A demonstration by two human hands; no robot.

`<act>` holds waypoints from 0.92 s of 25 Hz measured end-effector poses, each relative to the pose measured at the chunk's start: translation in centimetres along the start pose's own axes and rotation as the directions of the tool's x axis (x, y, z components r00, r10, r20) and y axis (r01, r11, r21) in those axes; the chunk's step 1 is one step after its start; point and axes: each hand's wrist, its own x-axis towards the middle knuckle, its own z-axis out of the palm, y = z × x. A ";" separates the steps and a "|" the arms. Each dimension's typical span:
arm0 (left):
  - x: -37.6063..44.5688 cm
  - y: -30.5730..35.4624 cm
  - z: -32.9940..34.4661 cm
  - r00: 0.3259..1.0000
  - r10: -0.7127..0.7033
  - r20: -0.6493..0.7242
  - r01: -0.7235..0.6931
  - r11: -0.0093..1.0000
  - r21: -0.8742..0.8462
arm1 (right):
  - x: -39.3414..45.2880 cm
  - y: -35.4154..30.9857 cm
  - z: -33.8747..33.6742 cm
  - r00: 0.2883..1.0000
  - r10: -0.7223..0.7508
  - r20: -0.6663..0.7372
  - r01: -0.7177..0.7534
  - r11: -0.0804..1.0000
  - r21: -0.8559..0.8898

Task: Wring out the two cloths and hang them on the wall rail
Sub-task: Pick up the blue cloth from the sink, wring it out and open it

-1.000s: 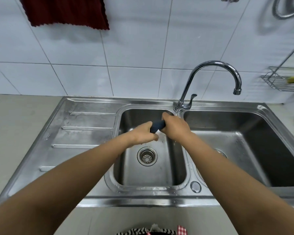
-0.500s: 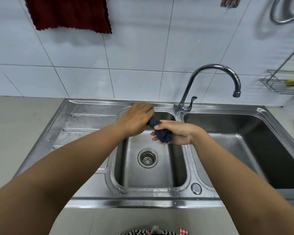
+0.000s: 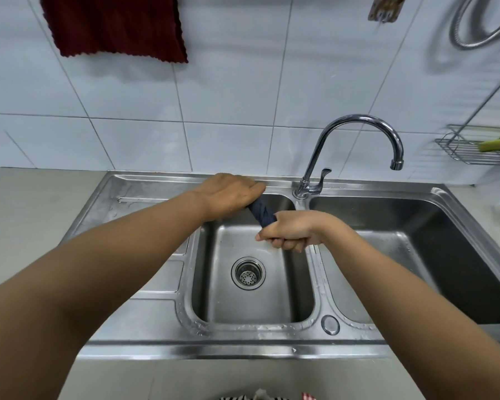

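1. The small dark blue cloth (image 3: 261,211), twisted into a tight short rope, is held in the air above the left basin of the stainless steel double sink (image 3: 145,330), a little behind the round metal drain strainer (image 3: 248,273).
2. The left hand (image 3: 231,193) is closed in a fist around the far end of this cloth, above the back rim of the sink. The right hand (image 3: 290,230) is closed around the near end, with the fingers (image 3: 277,242) curled under. Only a short twisted part shows between the two fists.
3. I judge the cloth to be soft and light, but wet, so it can slip inside the palms. A full fist at each end, as now, seems the right hold, with the wrists turning in opposite directions.
4. I cannot see water dripping, so I cannot tell how much remains in it.
5. The dark red cloth with a zigzag edge (image 3: 116,27) hangs on the white tiled wall, high above and to the left of the sink. Its top is outside the picture, so the rail is not visible. This cloth seems to be finished already.
6. For hanging, the blue cloth will be limp, so I would open it and take it by two corners before laying it over the rail.
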 end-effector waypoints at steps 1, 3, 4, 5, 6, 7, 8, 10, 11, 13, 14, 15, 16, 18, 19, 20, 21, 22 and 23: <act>0.1 0.1 0.2 0.998 -0.030 0.051 0.030 1.000 0.010 | 0.2 -0.1 0.0 0.992 -0.020 -0.123 -0.001 0.986 -0.167; 0.5 0.8 0.7 0.993 -0.063 0.100 0.052 0.993 0.106 | 0.8 0.0 0.2 0.947 -0.106 -0.303 -0.052 0.881 -0.470; 0.5 1.4 1.0 0.987 -0.094 0.131 0.082 0.992 0.094 | 1.1 0.2 0.3 0.922 -0.129 -0.364 -0.112 0.812 -0.573; 0.6 2.1 1.3 0.977 -0.126 0.172 0.119 0.992 0.047 | 1.3 0.4 0.5 0.895 -0.149 -0.420 -0.179 0.742 -0.646; 0.6 2.8 1.7 0.966 -0.146 0.214 0.154 0.988 -0.017 | 1.5 0.7 0.6 0.869 -0.182 -0.460 -0.232 0.671 -0.705; 0.6 3.4 2.1 0.954 -0.161 0.255 0.189 0.978 -0.088 | 1.8 1.1 0.6 0.848 -0.226 -0.479 -0.264 0.603 -0.753; 0.6 3.9 2.5 0.941 -0.174 0.291 0.227 0.960 -0.161 | 2.1 1.4 0.6 0.830 -0.276 -0.484 -0.277 0.551 -0.788; 0.5 4.5 3.2 0.913 -0.212 0.348 0.332 0.883 -0.331 | 2.5 1.8 0.6 0.803 -0.358 -0.477 -0.271 0.494 -0.826; 0.4 4.6 3.5 0.896 -0.239 0.374 0.395 0.815 -0.425 | 2.7 2.1 0.6 0.788 -0.400 -0.469 -0.256 0.480 -0.839; -0.1 5.2 4.0 0.844 -0.289 0.452 0.533 0.540 -0.651 | 3.1 2.4 0.6 0.748 -0.479 -0.459 -0.222 0.472 -0.853; -0.4 5.8 4.1 0.815 -0.289 0.503 0.577 0.323 -0.750 | 3.3 2.6 0.6 0.723 -0.517 -0.459 -0.209 0.469 -0.858; -0.7 6.5 4.3 0.789 -0.277 0.548 0.590 0.094 -0.802 | 3.4 2.7 0.7 0.697 -0.554 -0.456 -0.195 0.466 -0.863; -1.0 7.2 4.5 0.771 -0.257 0.582 0.574 -0.115 -0.811 | 3.5 2.9 0.7 0.675 -0.584 -0.451 -0.176 0.466 -0.867; -1.2 8.4 4.8 0.764 -0.211 0.610 0.489 -0.427 -0.760 | 3.7 3.1 0.7 0.642 -0.622 -0.447 -0.136 0.482 -0.866; -1.1 8.8 4.8 0.767 -0.189 0.613 0.443 -0.536 -0.719 | 3.7 3.1 0.7 0.629 -0.632 -0.453 -0.123 0.494 -0.861; -0.9 9.2 4.7 0.774 -0.165 0.612 0.398 -0.624 -0.672 | 3.6 3.1 0.6 0.608 -0.643 -0.465 -0.114 0.509 -0.853; -0.7 9.6 4.5 0.782 -0.143 0.607 0.357 -0.696 -0.623 | 3.4 3.2 0.5 0.580 -0.656 -0.483 -0.108 0.526 -0.844; -0.6 10.0 4.4 0.789 -0.126 0.601 0.323 -0.748 -0.580 | 3.3 3.3 0.4 0.549 -0.669 -0.501 -0.102 0.541 -0.835; -0.4 10.3 4.2 0.795 -0.118 0.595 0.297 -0.780 -0.551 | 3.1 3.3 0.4 0.517 -0.683 -0.516 -0.099 0.551 -0.829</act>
